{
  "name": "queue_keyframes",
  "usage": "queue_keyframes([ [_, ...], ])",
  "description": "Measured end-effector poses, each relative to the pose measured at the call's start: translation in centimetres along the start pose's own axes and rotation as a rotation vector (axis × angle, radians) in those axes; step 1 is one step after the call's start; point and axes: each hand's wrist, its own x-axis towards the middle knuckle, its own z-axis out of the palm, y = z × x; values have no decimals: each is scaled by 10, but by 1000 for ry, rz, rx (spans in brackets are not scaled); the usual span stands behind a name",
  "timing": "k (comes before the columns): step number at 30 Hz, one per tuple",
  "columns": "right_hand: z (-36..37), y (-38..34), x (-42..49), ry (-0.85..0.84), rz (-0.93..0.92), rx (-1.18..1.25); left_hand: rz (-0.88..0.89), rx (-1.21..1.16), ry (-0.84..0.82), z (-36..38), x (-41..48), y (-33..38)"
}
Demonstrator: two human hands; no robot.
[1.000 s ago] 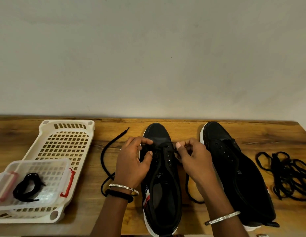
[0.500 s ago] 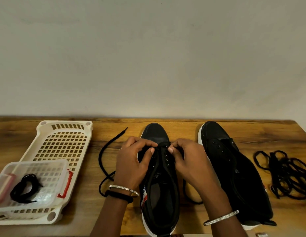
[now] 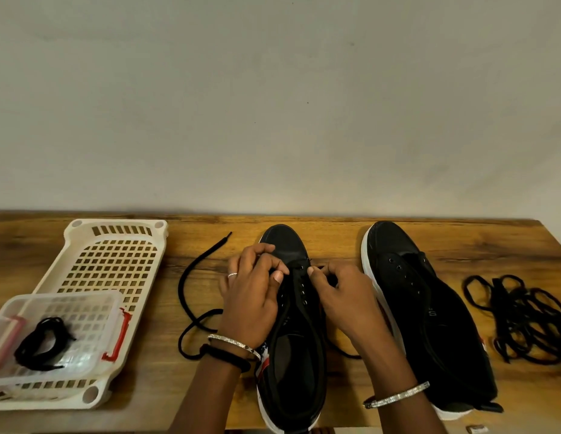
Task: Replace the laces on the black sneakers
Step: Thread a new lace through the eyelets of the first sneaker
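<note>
Two black sneakers stand on the wooden table, toes pointing at the wall. Over the eyelets of the left sneaker [image 3: 291, 339] my left hand [image 3: 251, 296] and my right hand [image 3: 342, 296] meet, each with curled fingers pinching the black lace [image 3: 191, 277] near the front eyelets. One free end of that lace runs out in a loop to the left of my left wrist. The right sneaker [image 3: 429, 308] has bare eyelets and no lace in it.
A cream perforated basket [image 3: 113, 245] sits at the left, holding a clear plastic box [image 3: 69, 305] with a coiled black lace [image 3: 42, 343]. A tangle of black laces [image 3: 520, 317] lies at the far right. The wall is close behind the table [image 3: 335, 227].
My hands have drawn closer together over the front eyelets of the left sneaker, and my right hand has shifted left. The sneakers, basket and loose laces lie as before.
</note>
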Motion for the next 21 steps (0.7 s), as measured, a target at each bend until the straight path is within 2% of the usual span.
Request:
queue_keyframes([
  [3,2,1,1,27,-10,-29,-56,-43,26,0,3,1],
  [8,1,4,1,61,28,73,-95,-238,174,-8,7,-1],
  [11,-2,5,1,57,77,128,-37,-301,46,-18,4,2],
  [14,-4,6,0,50,100,158,21,-264,-109,-20,0,2],
  [21,-1,6,-1,55,173,273,-35,-197,-144,-26,-2,-1],
])
